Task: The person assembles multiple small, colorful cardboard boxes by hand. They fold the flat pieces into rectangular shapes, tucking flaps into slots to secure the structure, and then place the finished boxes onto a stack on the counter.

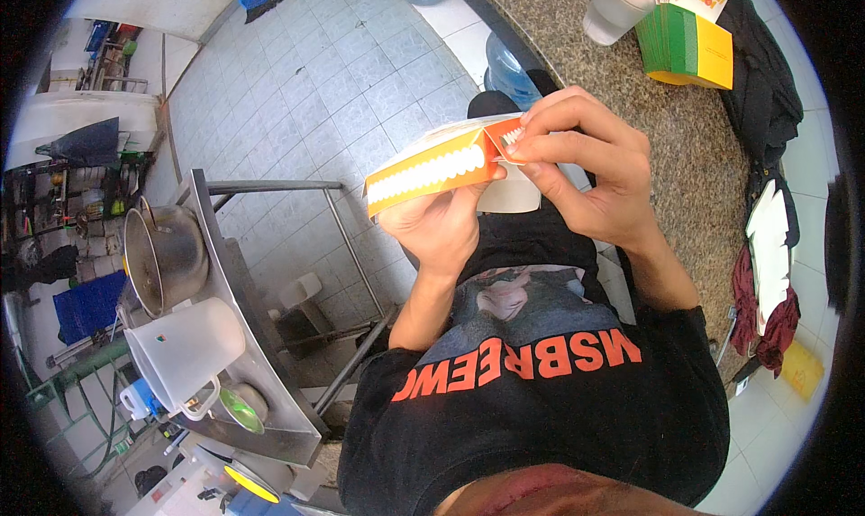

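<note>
Beyond my black shirt (559,421), left hand (437,232) is clasping, right hand (595,169) pinching a seemingly light carton (428,178); edges are probably firmest.

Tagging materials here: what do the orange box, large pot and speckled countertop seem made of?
Orange box: likely thin card, smooth, printed, crisply folded. Large pot: probably metal, from its dull grey sheen. Speckled countertop: granite or lookalike by its grain, seemingly smooth.
</note>
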Motion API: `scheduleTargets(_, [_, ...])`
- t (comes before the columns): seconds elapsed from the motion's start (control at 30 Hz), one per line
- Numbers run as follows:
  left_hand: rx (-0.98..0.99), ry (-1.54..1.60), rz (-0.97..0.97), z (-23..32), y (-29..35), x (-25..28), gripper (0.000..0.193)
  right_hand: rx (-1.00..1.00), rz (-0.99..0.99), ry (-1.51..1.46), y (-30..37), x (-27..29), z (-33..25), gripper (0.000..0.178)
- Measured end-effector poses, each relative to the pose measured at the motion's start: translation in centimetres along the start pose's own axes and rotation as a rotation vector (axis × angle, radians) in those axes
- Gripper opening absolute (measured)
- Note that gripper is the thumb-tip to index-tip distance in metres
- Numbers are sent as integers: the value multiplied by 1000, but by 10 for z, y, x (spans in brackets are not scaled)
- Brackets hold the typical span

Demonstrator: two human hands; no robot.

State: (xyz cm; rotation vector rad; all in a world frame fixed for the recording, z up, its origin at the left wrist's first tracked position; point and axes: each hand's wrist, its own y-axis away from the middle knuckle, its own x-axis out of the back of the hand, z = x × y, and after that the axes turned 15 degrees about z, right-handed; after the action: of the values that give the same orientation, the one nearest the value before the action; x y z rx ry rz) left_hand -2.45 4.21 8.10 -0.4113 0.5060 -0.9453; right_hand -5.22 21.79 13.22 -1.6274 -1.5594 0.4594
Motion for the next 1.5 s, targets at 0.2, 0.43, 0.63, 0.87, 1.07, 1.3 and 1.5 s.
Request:
scheduleTargets(0.2, [203,111,85,-4,14,4,31,83,-12,16,2,-3,3,27])
scheduleTargets(0.43, [318,349,168,-5,21,-12,29,26,31,-36,3,-6,10,26])
scheduleTargets(0.63, [376,412,189,-3,34,-22,17,93,92,72,10,-13,10,25])
scheduleTargets(0.87, [528,478,154,-10,15,-20,14,22,103,97,13,-18,6,26])
scheduleTargets(1.07, [363,199,182,-17,19,-20,15,-19,107,44,16,-25,10,30])
scheduleTargets(1.3, [420,80,137,0,20,-23,7,-95,131,70,27,-28,16,33])
scheduleTargets(1.5, [506,266,3,-17,10,-10,14,-95,129,53,25,-30,18,41])
